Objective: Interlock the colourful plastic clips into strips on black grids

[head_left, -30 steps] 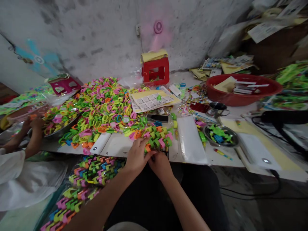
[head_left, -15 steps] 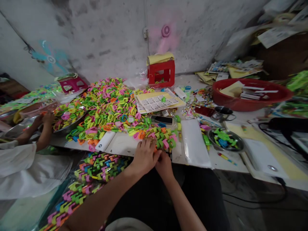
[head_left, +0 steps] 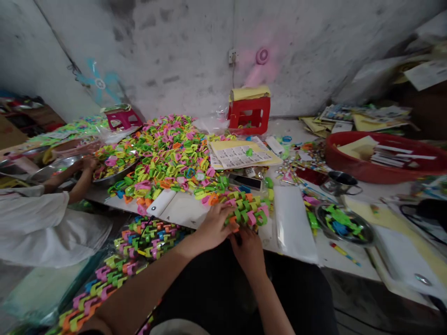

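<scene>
A packed cluster of curved plastic pieces (head_left: pixel 246 208) in green, yellow, pink and orange lies at the table's front edge. My left hand (head_left: pixel 217 224) is closed over the cluster's left end, its thumb beside an orange piece (head_left: pixel 233 224). Just to the right, my right hand (head_left: pixel 248 251) has its fingers curled against the near side of the same cluster. Its fingertips are partly hidden, and I cannot see clearly what they grip. Behind the cluster lies a dark phone (head_left: pixel 245 182). A clear plastic sleeve stack (head_left: pixel 294 223) lies to its right.
A large heap of loose plastic pieces (head_left: pixel 167 153) spreads at the left. More rows in clear bags (head_left: pixel 115 274) lie below the edge. A co-worker's hands (head_left: pixel 87 167) work at a metal bowl. At right are a red basin (head_left: pixel 349 170), metal cup (head_left: pixel 340 182) and small bowl (head_left: pixel 363 235).
The view has swung left, so everything sits further right in the picture. Both hands stay at the cluster; my right hand's fingers have shifted along its near side, a little away from my left thumb.
</scene>
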